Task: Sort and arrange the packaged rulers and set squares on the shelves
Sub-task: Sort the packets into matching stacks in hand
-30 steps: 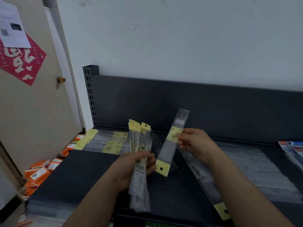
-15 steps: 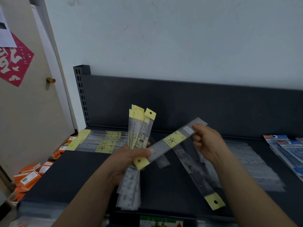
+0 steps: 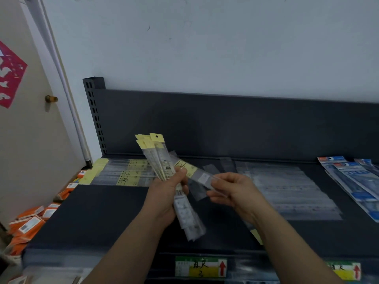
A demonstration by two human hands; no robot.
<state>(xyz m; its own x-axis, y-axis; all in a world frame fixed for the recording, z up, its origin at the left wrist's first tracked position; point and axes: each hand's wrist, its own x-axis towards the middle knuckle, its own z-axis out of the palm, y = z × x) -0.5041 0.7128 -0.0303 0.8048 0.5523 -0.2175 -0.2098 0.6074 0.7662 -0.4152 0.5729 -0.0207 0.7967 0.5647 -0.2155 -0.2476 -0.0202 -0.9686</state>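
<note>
My left hand grips a fanned bundle of packaged rulers in clear sleeves with yellow header tabs, held upright over the dark shelf. My right hand pinches the clear end of a single packaged ruler. That ruler lies almost level, and its yellow end is tucked against the bundle at my left thumb. Another packaged ruler lies on the shelf under my right forearm, only its yellow tab showing.
Yellow-tabbed rulers lie in a row at the shelf's back left. Clear packaged rulers spread at the right, blue packs at the far right. Orange packets lie on the floor by a door. Price labels mark the front edge.
My right hand has swung the single ruler from upright to nearly level and brought its yellow end in against the bundle in my left hand. The view shifted slightly left and down.
</note>
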